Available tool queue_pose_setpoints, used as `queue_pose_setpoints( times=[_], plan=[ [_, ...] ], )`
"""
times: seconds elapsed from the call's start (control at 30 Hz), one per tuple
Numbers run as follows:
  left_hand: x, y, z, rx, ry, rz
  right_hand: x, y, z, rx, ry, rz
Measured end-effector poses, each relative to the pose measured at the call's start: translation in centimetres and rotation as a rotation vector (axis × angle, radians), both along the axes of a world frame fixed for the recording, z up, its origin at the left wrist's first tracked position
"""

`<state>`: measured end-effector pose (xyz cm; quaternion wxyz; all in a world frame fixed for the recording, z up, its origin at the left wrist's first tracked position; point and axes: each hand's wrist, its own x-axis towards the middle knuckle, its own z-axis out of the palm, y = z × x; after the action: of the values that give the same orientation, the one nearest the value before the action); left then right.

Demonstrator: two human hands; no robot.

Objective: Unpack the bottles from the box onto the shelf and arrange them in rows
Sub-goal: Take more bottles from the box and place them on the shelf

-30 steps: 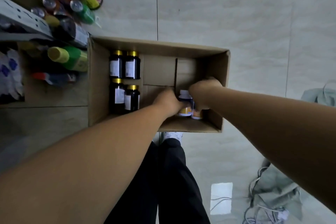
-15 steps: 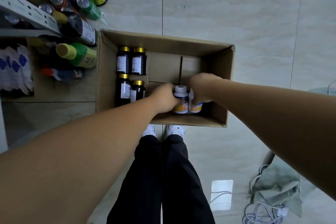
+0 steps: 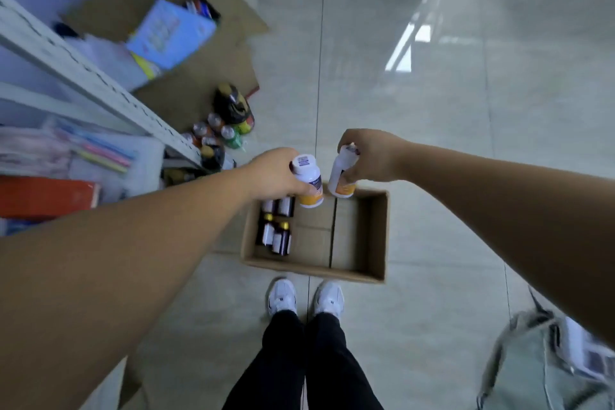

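Left hand (image 3: pixel 276 173) grips one white bottle (image 3: pixel 308 180) by its body; right hand (image 3: pixel 372 156) clamps another white bottle (image 3: pixel 342 173) near the cap, both above the box (image 3: pixel 376 233). Light, rigid, smooth plastic, probably; body grips seem safest.

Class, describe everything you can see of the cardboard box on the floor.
The box is plain brown cardboard, open-topped and rectangular, sitting flat on the pale tiled floor just ahead of the person's white shoes. Its floor shows flap seams. Dark bottles with pale labels, some with yellow caps, stand along its left side; the rest is bare. Neither hand touches it.
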<state>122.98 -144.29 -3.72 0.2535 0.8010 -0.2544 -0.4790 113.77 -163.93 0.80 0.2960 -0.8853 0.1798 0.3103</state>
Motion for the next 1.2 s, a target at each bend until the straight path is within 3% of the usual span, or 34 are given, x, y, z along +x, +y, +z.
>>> queue_pose_setpoints(
  times=[0.17,0.37,0.63,0.87,1.2],
  plan=[
    [5.3,0.9,16.5,-0.061,-0.163,-0.004,5.5,0.2,16.4,-0.028,-0.168,0.128],
    [8.9,5.9,36.7,-0.103,-0.398,0.026,11.1,4.0,35.6,-0.199,-0.401,0.338],
    [8.6,19.2,54.9,-0.07,-0.697,0.252,15.2,15.1,53.0,-0.28,-0.687,0.59],
    [9.3,33.5,61.0,0.042,-0.842,0.511,18.8,28.7,58.3,-0.226,-0.869,0.743],
    [18.3,52.3,55.2,0.156,-0.88,0.703,29.0,48.1,53.2,-0.069,-0.891,0.775]
  ],
)
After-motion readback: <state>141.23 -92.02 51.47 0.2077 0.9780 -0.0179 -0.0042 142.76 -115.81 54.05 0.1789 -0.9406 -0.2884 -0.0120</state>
